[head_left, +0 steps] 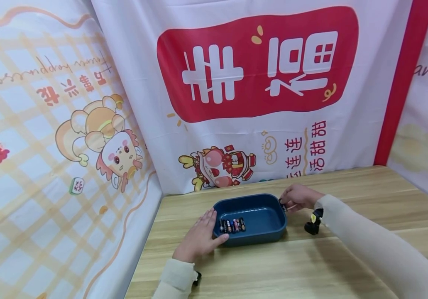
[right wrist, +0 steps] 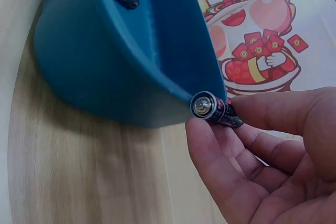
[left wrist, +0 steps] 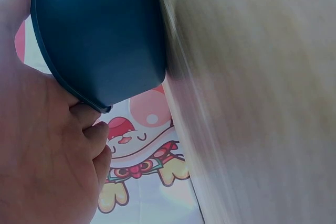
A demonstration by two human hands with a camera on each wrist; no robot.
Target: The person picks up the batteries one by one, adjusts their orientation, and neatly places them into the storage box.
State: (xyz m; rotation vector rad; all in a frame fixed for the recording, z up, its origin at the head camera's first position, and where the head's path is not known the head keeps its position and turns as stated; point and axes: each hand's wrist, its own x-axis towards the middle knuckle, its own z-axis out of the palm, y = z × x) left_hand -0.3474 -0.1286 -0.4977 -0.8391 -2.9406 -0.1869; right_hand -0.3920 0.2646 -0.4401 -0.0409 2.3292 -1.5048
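Note:
A dark blue rectangular basin (head_left: 262, 222) sits on the wooden table. Several small batteries (head_left: 235, 225) lie side by side in a row on its floor, toward the left end. My left hand (head_left: 200, 234) rests against the basin's left end, fingers laid along the rim and the thumb at the front side. Just outside the right end, my right hand (head_left: 299, 196) pinches a single battery (right wrist: 210, 109) between thumb and fingers. In the right wrist view that battery's metal nub faces the camera, close by the basin's rim.
The wood-grain table (head_left: 251, 270) reaches back to a white printed cloth (head_left: 139, 54) hung behind it. A yellow-checked cloth (head_left: 30, 187) borders the left side. Black wrist gear (head_left: 312, 224) hangs below the right wrist.

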